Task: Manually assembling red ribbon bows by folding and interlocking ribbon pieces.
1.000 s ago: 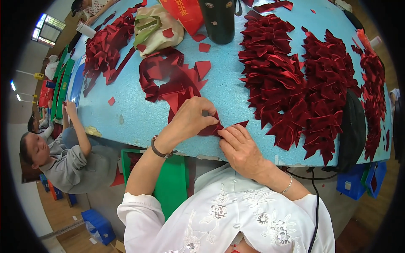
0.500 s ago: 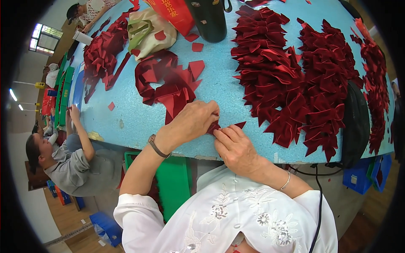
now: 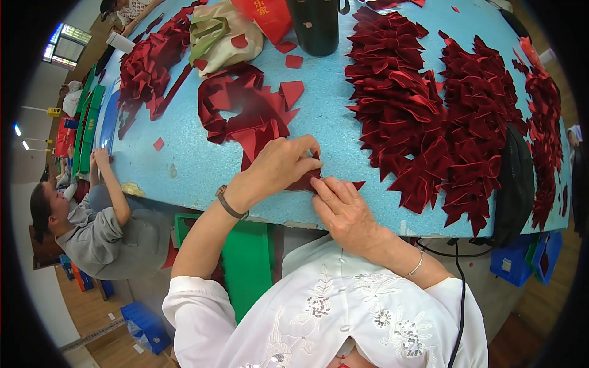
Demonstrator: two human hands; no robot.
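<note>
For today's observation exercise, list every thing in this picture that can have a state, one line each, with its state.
left hand: fingers bent, pinching the dark red fabric piece
right hand: pressing on the same piece at the table edge
dark red fabric piece: held between both hands, mostly covered
finished bows: heaped in rows
red ribbon strips: loose, tangled
dark bottle: upright
beige bag: slumped

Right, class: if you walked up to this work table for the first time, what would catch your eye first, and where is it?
Most striking are the heaps of dark red bows filling the right half of the light blue table. At its near edge, the left hand and right hand pinch a small dark red fabric piece between them. Behind them lies a loose tangle of red ribbon.
</note>
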